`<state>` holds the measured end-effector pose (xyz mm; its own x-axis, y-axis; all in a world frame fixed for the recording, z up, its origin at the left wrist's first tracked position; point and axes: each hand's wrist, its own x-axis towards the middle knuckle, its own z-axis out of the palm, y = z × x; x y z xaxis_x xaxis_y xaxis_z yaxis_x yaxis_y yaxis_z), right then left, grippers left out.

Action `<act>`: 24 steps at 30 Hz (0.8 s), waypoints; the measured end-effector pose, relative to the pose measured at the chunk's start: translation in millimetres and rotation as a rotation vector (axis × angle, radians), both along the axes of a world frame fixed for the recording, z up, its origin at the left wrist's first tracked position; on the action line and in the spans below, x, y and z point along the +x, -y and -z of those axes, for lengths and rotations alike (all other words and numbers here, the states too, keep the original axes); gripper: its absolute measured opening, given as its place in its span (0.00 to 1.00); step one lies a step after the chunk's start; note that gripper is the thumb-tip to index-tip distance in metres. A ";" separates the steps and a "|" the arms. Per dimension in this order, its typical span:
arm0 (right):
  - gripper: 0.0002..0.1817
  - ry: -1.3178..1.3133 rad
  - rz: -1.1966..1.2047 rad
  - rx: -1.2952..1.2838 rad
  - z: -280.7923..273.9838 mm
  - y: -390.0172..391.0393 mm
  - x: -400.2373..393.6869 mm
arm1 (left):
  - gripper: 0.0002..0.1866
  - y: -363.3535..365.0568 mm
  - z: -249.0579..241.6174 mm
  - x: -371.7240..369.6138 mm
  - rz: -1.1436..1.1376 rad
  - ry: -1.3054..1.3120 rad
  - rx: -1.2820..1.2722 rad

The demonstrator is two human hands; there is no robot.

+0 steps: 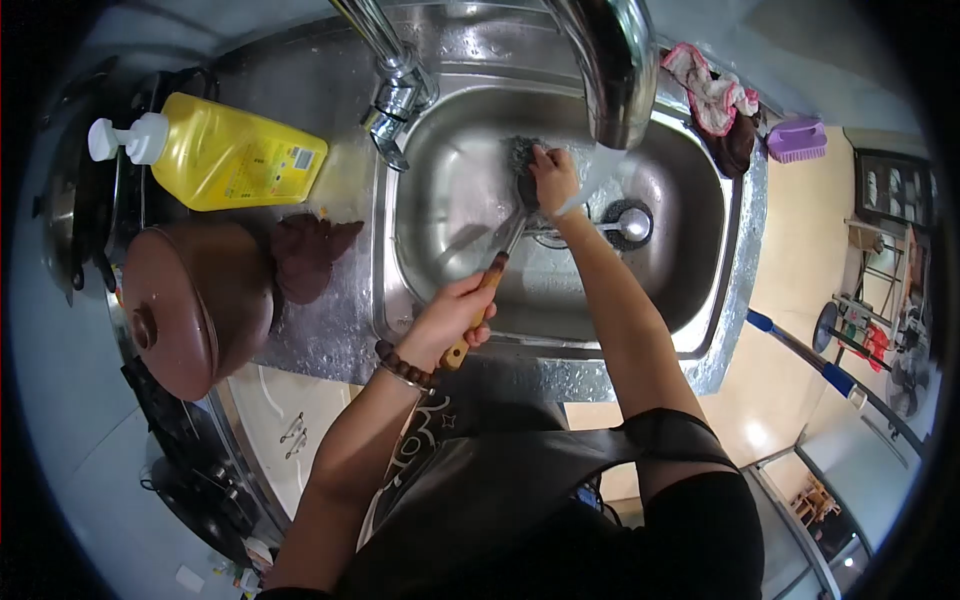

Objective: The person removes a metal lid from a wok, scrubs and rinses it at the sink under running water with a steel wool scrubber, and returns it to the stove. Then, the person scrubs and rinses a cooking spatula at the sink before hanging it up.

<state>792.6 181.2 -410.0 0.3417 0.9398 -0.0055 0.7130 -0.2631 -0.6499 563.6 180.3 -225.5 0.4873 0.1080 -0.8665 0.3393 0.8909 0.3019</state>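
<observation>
My left hand (455,318) is wrapped round the wooden handle (488,290) of a metal cooking utensil, perhaps a spatula, which slants up into the sink (440,240). At its far end my right hand (555,182) is closed, fingers pinched on a dark grey steel wool scrubber (521,152) against the utensil's head. That head is mostly hidden by my fingers. Beside my right wrist, a ladle (633,224) lies on the sink bottom with its round bowl over the drain. Water runs from the faucet (620,90) close to my right wrist.
Left of the sink stand a yellow soap pump bottle (240,155), a brown lidded pot (200,300) and a crumpled brown cloth (308,255). A second tap (390,110) rises behind. Rags (715,95) and a purple brush (797,140) lie at the right.
</observation>
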 end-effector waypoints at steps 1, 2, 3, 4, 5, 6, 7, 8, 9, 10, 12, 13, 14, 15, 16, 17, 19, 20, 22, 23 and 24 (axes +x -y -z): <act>0.20 -0.019 0.052 0.022 -2.7 5.0 -12.5 | 0.10 -0.7 0.0 1.1 -0.005 -0.008 0.014; 0.17 -0.029 0.099 0.053 -1.7 10.0 -17.2 | 0.10 -3.9 0.7 4.3 -0.013 -0.007 0.035; 0.15 0.161 -0.088 0.214 -2.0 21.2 -22.4 | 0.12 -5.7 0.0 2.3 0.013 -0.018 0.028; 0.15 0.164 -0.088 0.217 0.1 20.3 -11.1 | 0.12 -2.3 -1.9 2.3 0.012 -0.015 0.030; 0.15 0.198 -0.073 0.044 3.6 20.6 6.6 | 0.14 3.1 -5.1 0.4 0.007 0.016 0.033; 0.15 0.232 -0.058 -0.121 8.2 14.5 23.8 | 0.16 5.1 -6.3 0.5 0.000 0.048 0.043; 0.14 0.055 0.173 -0.075 5.3 4.7 37.2 | 0.17 6.3 -6.7 1.3 0.013 0.035 0.056; 0.14 0.046 0.180 -0.077 5.6 6.7 30.0 | 0.17 5.3 -6.3 -0.2 0.020 0.026 0.055; 0.14 0.150 0.046 0.050 5.6 11.0 19.1 | 0.17 4.6 -5.8 -1.5 0.008 0.010 0.025; 0.14 0.260 -0.092 0.178 5.5 16.0 8.0 | 0.17 4.7 -5.1 -1.4 -0.007 0.000 -0.004; 0.15 -0.223 0.021 0.176 2.7 26.6 -15.0 | 0.17 5.2 -4.5 -1.1 -0.005 0.003 0.002; 0.15 -0.083 -0.064 0.176 -8.1 26.1 -11.0 | 0.17 6.7 -4.6 -1.0 -0.001 0.007 0.009; 0.15 0.055 -0.150 0.175 -11.3 26.5 -7.4 | 0.17 7.7 -4.3 0.1 0.003 0.004 0.006; 0.14 0.010 -0.109 0.276 -8.9 16.9 1.9 | 0.17 6.6 -3.5 3.5 -0.007 -0.009 0.046; 0.14 0.009 -0.101 0.268 -5.6 8.8 2.9 | 0.17 9.1 -3.2 5.6 -0.017 -0.023 0.077; 0.14 0.197 -0.166 0.054 -3.6 -1.5 -2.3 | 0.17 10.9 -3.6 4.5 -0.007 -0.023 0.067; 0.14 0.299 -0.214 -0.013 -5.9 0.9 -17.4 | 0.17 4.8 -3.7 5.8 0.024 -0.044 0.067; 0.14 0.205 -0.201 0.134 -7.5 12.1 -30.0 | 0.17 4.3 -4.4 6.7 0.030 -0.040 0.073; 0.13 0.396 -0.316 0.208 -10.6 16.0 -14.0 | 0.17 9.9 -7.4 1.2 0.039 -0.041 0.090; 0.13 0.395 -0.307 0.212 -22.4 5.6 -8.1 | 0.17 10.4 -6.5 0.7 0.030 -0.042 0.104; 0.12 0.198 -0.136 0.073 -34.5 -6.1 0.6 | 0.17 10.3 -7.6 2.0 0.039 -0.042 0.107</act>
<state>793.2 187.4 -375.6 0.2003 0.9726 0.1181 0.8539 -0.1142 -0.5077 565.6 170.0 -217.9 0.4561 0.1831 -0.8709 0.3876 0.8400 0.3796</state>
